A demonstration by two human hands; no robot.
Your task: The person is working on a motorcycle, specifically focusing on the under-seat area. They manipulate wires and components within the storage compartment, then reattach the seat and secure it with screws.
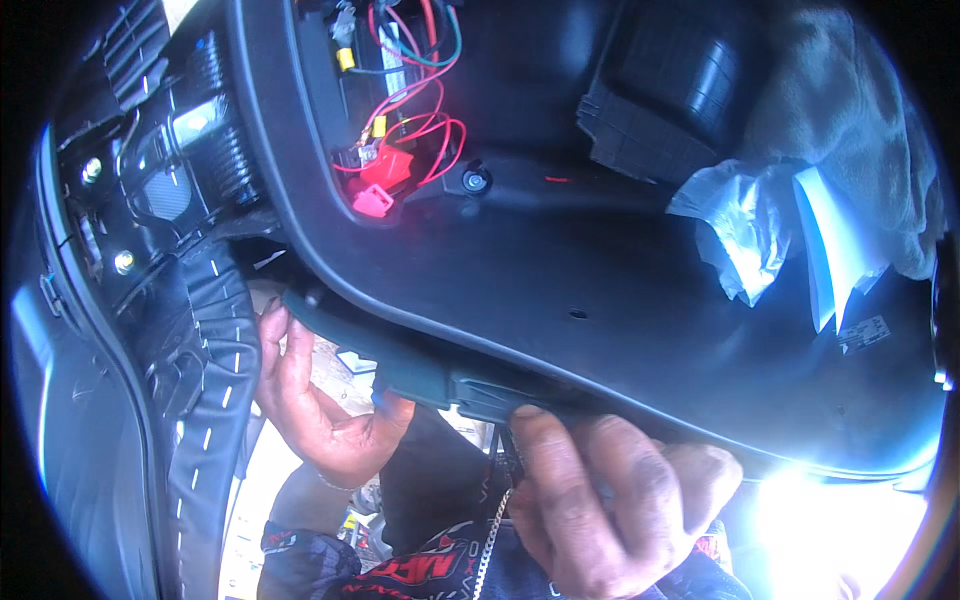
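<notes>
Under the black storage tub, both hands' fingers grip its front trim panel, which could crack if forced.

a vehicle repair workshop: opened scooter storage tub, exposed red wiring.

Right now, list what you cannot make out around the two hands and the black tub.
Head view:
- Left hand fingertips: hidden under the tub's rim.
- Right hand palm side: turned away, so what it pinches is unclear.
- Lower right corner: washed out by glare.
- Red wires: their ends are cut off by the top edge.
</notes>
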